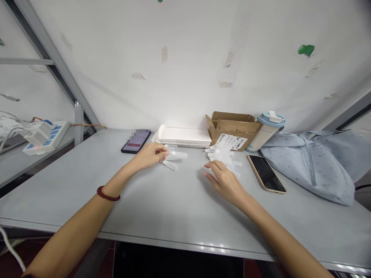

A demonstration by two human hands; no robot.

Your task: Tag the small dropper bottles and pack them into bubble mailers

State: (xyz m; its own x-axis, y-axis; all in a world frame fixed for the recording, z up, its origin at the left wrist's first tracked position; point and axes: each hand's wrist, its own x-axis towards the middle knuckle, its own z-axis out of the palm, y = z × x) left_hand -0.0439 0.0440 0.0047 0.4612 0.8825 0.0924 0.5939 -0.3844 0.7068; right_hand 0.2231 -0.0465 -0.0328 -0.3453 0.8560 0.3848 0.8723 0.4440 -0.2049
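Note:
My left hand (153,154), with a dark red beaded bracelet at the wrist, is closed in a pinch at the ends of some small translucent white strips. One strip (178,155) points right from the fingertips, and another strip (169,165) lies lower down with a thin loop at its end. My right hand (222,177) hovers open, thumb and fingers apart, in front of a loose pile of similar white strips (218,152). Part of that pile is hidden behind its fingers. What exactly the strips are is too small to tell.
Behind the hands sit a stack of white envelopes (184,135), an open cardboard box (232,127) and a tumbler (263,133). A dark phone (136,141) lies left; another phone (266,173) and a pale blue fabric bag (313,166) lie right. A power strip (49,139) is far left.

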